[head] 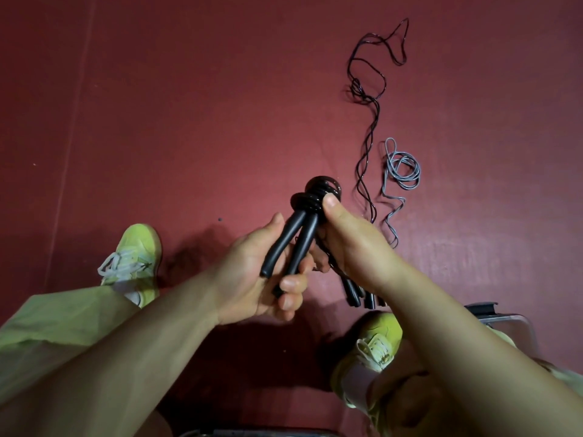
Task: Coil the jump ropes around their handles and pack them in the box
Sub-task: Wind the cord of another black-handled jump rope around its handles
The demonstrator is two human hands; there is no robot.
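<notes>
Two hands (252,263) (353,244) grip black handles (293,241) – rope coiled on top, red floor (189,121), loose ropes (366,121) beyond.

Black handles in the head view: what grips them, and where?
The left hand grips the two black foam handles at their lower ends; the right hand pinches the black coiled rope on top.

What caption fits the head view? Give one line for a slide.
Both hands grip two black handles; black rope and grey rope lie uncoiled.
</notes>
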